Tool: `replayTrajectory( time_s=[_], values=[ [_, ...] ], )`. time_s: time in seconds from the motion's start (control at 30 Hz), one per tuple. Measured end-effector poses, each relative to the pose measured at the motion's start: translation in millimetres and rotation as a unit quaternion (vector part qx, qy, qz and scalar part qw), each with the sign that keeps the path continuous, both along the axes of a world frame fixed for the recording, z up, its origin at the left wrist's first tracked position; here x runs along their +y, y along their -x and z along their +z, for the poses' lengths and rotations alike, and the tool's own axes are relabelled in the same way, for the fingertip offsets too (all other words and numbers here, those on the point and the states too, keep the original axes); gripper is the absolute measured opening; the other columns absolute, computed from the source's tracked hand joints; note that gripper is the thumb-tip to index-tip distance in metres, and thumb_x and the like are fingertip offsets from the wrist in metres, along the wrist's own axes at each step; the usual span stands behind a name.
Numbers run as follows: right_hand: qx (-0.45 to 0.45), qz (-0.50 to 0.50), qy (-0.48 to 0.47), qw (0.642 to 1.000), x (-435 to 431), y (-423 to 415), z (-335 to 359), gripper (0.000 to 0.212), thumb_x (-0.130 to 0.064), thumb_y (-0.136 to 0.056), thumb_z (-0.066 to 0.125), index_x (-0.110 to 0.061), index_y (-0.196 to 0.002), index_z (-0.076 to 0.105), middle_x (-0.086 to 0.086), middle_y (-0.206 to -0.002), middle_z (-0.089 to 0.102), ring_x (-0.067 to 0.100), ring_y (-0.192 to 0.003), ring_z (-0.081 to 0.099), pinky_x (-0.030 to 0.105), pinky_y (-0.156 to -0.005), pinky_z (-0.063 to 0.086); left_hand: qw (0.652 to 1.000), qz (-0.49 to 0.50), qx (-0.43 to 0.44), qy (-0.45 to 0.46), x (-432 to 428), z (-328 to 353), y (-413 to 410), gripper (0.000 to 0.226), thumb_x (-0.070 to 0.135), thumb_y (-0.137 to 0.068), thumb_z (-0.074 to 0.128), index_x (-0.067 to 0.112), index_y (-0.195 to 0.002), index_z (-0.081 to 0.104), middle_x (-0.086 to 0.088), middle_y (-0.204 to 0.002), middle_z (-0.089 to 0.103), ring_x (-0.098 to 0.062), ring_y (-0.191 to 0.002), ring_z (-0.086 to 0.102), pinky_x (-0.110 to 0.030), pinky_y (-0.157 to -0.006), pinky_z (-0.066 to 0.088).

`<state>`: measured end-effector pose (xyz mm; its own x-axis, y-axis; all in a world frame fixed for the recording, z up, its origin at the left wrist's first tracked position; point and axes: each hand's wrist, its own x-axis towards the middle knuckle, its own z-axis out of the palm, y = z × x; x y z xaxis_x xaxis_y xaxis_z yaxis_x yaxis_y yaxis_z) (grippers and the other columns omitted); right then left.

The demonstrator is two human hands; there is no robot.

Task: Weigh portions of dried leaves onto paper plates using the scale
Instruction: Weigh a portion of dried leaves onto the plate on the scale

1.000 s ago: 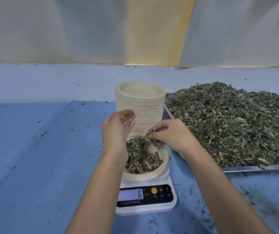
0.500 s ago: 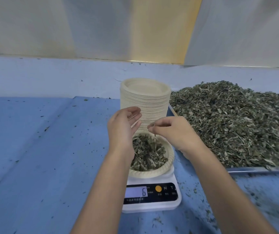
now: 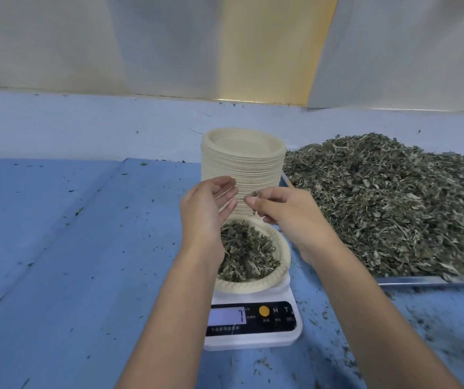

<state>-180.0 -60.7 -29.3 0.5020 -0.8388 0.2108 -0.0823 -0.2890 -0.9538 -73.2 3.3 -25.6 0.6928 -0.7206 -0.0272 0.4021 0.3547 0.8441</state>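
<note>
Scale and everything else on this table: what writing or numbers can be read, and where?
"7" on the display of the scale.
"M" and "T" on its black panel, right of the orange button.
Small print under the display and the buttons: too blurred to read.
No other writing shows.

On the scale (image 3: 253, 342), the display (image 3: 226, 316) reads 7 — beside it, letters M and T — smaller print illegible.

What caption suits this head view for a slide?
The right hand pinches a few dried leaves above the filled paper plate on the scale; left hand open beside it, plate stack behind.
</note>
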Motion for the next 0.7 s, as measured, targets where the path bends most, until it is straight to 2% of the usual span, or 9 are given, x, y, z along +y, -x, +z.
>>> replayTrajectory(
  time_s=[0.07,0.2,0.4,0.5,0.7],
  values=[
    [0.004,0.008,-0.003,1.000,1.0,-0.2,0.9,0.007,-0.015,-0.084,0.071,-0.011,-0.078,0.072,-0.005,-0.066,0.059,0.004,-0.060,0.051,0.013,-0.058,0.044,1.000,-0.001,-0.002,-0.001,0.2,-0.2,0.4,0.029,0.000,-0.090,0.038,0.005,-0.092,0.066,-0.008,-0.095,0.072,-0.017,-0.090,0.070,-0.026,-0.079,0.057],
    [-0.001,0.011,0.001,1.000,1.5,2.1,2.7,0.012,-0.016,-0.082,0.072,-0.019,-0.071,0.070,-0.009,-0.063,0.060,-0.001,-0.057,0.052,0.010,-0.056,0.043,1.000,-0.004,-0.005,-0.004,0.6,-0.2,0.6,0.028,0.001,-0.090,0.038,0.004,-0.093,0.066,-0.009,-0.097,0.071,-0.017,-0.091,0.070,-0.026,-0.080,0.057],
    [0.016,0.010,-0.007,1.000,0.7,3.8,2.6,0.006,-0.016,-0.082,0.072,-0.013,-0.078,0.071,-0.005,-0.071,0.062,-0.001,-0.059,0.051,0.009,-0.056,0.042,1.000,-0.007,-0.012,-0.005,0.9,-1.1,-0.3,0.028,0.002,-0.090,0.039,0.005,-0.094,0.066,-0.008,-0.099,0.071,-0.016,-0.092,0.070,-0.024,-0.079,0.056],
    [0.022,0.011,-0.019,1.000,-0.4,3.6,1.9,0.006,-0.016,-0.082,0.072,-0.012,-0.078,0.071,-0.010,-0.068,0.062,0.000,-0.059,0.052,0.010,-0.056,0.043,1.000,-0.003,-0.013,-0.004,0.7,-1.1,-0.5,0.027,0.002,-0.090,0.039,0.006,-0.092,0.066,-0.008,-0.098,0.071,-0.016,-0.091,0.070,-0.024,-0.079,0.056],
    [-0.007,-0.009,-0.039,0.999,-7.5,11.3,1.4,0.007,-0.014,-0.085,0.069,-0.009,-0.085,0.073,-0.007,-0.063,0.059,-0.002,-0.055,0.051,0.012,-0.057,0.046,0.999,-0.032,-0.023,0.002,-5.8,0.7,14.7,0.026,0.002,-0.092,0.040,0.005,-0.095,0.066,-0.010,-0.098,0.071,-0.016,-0.094,0.069,-0.025,-0.083,0.055]
  ],
)
